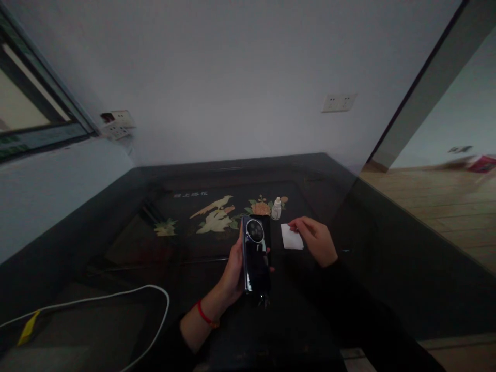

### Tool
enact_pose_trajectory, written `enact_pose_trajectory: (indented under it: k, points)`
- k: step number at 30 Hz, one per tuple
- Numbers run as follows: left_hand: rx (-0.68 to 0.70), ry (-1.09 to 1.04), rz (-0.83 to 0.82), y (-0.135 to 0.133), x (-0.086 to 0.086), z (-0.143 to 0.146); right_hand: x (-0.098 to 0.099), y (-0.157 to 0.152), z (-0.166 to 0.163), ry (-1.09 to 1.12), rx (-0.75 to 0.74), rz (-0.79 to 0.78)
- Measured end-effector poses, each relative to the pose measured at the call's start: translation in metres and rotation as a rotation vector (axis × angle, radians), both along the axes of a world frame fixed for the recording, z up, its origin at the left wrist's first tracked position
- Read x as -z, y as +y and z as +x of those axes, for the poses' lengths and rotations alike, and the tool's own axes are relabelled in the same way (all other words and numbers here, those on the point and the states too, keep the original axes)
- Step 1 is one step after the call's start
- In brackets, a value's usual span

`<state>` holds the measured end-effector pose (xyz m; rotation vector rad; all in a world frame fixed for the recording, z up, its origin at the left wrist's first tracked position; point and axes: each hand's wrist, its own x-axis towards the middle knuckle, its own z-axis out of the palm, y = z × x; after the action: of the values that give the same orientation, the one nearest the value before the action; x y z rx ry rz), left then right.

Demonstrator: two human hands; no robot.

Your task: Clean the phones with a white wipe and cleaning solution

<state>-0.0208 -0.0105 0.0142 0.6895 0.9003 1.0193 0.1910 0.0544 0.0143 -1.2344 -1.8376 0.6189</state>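
Note:
My left hand (233,268) is wrapped round a dark, glossy smartphone (256,266), with the fingertips showing past its right edge. The phone's back, with a big round camera ring, faces me, and it is held tilted above the dark table (217,315). To the right, my right hand (315,240) has its thumb and fingers pinched together at the upper right corner of a small stack of white paper or cloth (291,237). A little white dropper bottle (276,208) stands upright just behind that stack.
Bird and flower pictures (215,219) decorate the tabletop. A white cable (108,297) with a yellow tag (28,328) curves across the near left. Behind the table rises a white wall with sockets (339,103), and a window (34,88) is at the left.

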Motion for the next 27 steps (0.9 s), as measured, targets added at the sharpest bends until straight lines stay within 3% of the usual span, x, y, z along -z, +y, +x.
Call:
enact_pose_trajectory:
  k: [4, 8, 21, 27]
  points:
    - [-0.095, 0.266, 0.179, 0.012, -0.001, 0.008, -0.015, -0.034, -0.043, 0.052, -0.155, -0.126]
    - [-0.215, 0.476, 0.384, 0.025, -0.001, 0.015, -0.014, -0.048, -0.069, 0.069, -0.169, -0.183]
    - [-0.211, 0.823, 0.483, 0.03, 0.005, -0.001, 0.019, -0.013, -0.052, 0.316, -0.175, -0.375]
    - [-0.197, 1.112, 0.534, 0.051, 0.023, -0.021, 0.027, -0.008, -0.045, 0.398, -0.118, -0.444]
